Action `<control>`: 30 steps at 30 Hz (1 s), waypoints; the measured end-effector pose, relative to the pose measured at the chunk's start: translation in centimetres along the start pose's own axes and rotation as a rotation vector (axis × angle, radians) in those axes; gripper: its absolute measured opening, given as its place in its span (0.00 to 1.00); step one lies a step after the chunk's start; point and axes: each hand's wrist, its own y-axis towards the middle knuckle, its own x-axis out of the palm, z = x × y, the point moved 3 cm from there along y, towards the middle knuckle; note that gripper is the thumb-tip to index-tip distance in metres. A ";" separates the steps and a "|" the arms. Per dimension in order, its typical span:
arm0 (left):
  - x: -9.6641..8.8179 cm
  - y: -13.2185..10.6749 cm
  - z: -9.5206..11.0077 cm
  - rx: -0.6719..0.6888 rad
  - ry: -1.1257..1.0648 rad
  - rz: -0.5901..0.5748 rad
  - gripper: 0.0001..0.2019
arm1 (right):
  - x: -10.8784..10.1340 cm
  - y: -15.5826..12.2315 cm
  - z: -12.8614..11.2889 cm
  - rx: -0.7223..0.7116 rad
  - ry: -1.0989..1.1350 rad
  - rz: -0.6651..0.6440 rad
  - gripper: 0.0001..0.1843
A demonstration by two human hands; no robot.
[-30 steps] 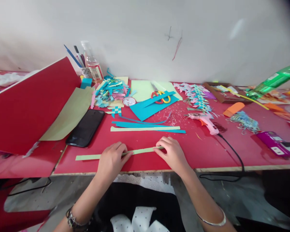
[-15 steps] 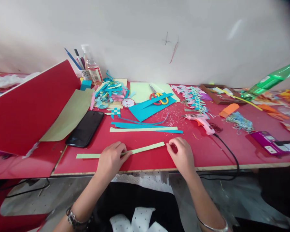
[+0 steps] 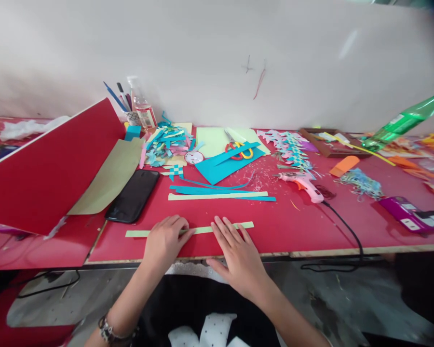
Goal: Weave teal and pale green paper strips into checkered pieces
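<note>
A long pale green paper strip point(image 3: 202, 229) lies along the front edge of the red table point(image 3: 311, 231). My left hand point(image 3: 165, 242) rests on its left half, fingers curled and pinching the strip down. Over the strip's middle my right hand point(image 3: 237, 253) lies flat with fingers spread, pressing on the paper. Farther back lie another pale green strip point(image 3: 217, 196) and blue strips point(image 3: 202, 189).
A black phone point(image 3: 133, 195) lies at the left beside a red sheet point(image 3: 47, 168) and tan paper point(image 3: 110, 176). Scissors point(image 3: 238, 147) sit on blue paper. A pink glue gun point(image 3: 304, 184) with its black cord, a purple device point(image 3: 408, 215), a green bottle point(image 3: 401, 124) and paper scraps lie to the right.
My right hand let go of the strip's right end, drew away, then came back left and now lies flat and spread on the strip's middle. The left hand stayed put.
</note>
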 end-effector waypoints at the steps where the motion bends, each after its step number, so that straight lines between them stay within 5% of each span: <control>1: -0.2 -0.2 -0.4 -0.015 -0.003 -0.003 0.09 | 0.0 0.0 0.1 0.003 -0.002 0.001 0.33; 10: -1.6 -2.4 -4.2 -0.091 -0.046 0.021 0.10 | 0.1 0.0 0.0 0.003 -0.020 -0.014 0.32; 16: -1.8 -2.7 -4.8 -0.002 -0.075 -0.007 0.10 | 0.1 -0.1 -0.1 0.026 -0.030 -0.024 0.32; 20: -1.4 -2.4 -2.8 0.042 0.002 0.050 0.12 | 0.0 -0.2 -0.5 0.050 -0.065 -0.010 0.34; 25: 0.3 -2.8 2.2 0.242 0.071 0.030 0.18 | 0.0 -0.1 -0.4 0.023 -0.083 0.005 0.33; 30: 0.8 -4.0 3.6 0.194 0.124 0.020 0.23 | -0.1 -0.2 -0.2 0.005 -0.099 -0.012 0.32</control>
